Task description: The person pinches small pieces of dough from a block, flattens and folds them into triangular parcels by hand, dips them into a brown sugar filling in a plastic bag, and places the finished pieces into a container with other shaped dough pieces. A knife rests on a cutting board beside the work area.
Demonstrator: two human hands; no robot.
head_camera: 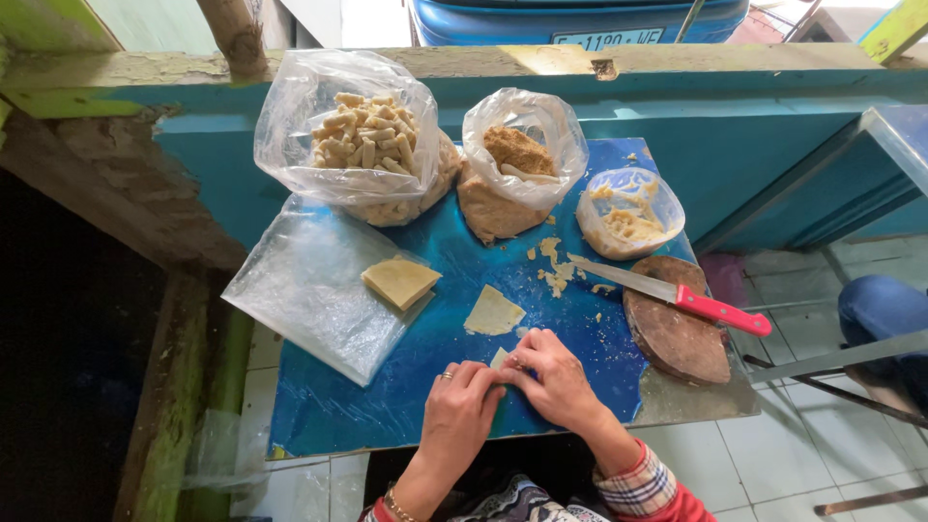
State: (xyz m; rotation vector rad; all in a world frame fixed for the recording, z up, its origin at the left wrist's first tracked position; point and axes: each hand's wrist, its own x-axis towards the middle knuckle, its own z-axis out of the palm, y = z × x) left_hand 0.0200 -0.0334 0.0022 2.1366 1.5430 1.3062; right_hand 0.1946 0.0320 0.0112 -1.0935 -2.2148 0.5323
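Together, my left hand [462,401] and right hand [553,372] pinch a small wrapper [500,358] at lower centre; another wrapper square [494,312] lies just above, nearer my right.

left hand [459,401] and right hand [553,375] side by side, fingertips meeting, fingers curled

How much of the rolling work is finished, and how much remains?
Done: a large bag of finished rolls stands at the back. In hand: the left hand and right hand work one wrapper piece between them. Left: one loose wrapper, a wrapper stack, and filling in a bowl.
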